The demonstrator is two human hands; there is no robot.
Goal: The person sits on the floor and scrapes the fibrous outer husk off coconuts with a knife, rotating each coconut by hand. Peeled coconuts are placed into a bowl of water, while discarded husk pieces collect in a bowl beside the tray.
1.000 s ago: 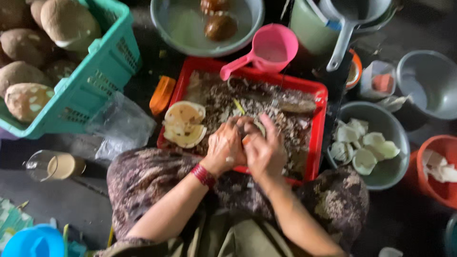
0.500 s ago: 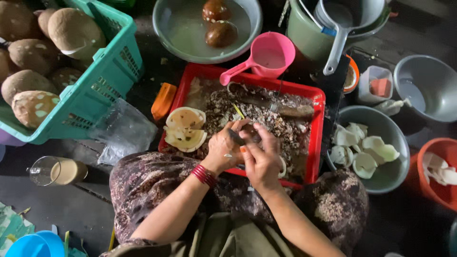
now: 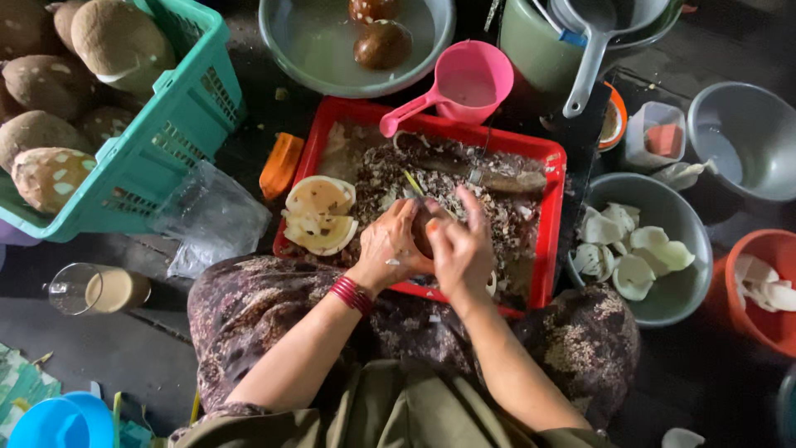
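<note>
My left hand (image 3: 388, 247) and my right hand (image 3: 461, 246) meet over the near side of a red tray (image 3: 554, 217) filled with brown peelings. Between them sits a small brown coconut piece (image 3: 423, 234); the left hand cups it and the right hand's fingers press on its top. A red bangle (image 3: 352, 294) circles my left wrist. Two pale coconut halves (image 3: 319, 214) lie in the tray's left part. Whether the right hand holds a tool is hidden.
A teal basket (image 3: 166, 141) of coconuts is at the left. A grey basin (image 3: 323, 50) with two brown coconuts and a pink scoop (image 3: 464, 83) are beyond the tray. A grey bowl (image 3: 692, 274) of white pieces, an orange bucket (image 3: 775, 282) and a glass (image 3: 95, 289) are nearby.
The view has shifted slightly. Both hands stay over the tray's near side, turning the brown piece between them; the right hand's fingers now lie over its top.
</note>
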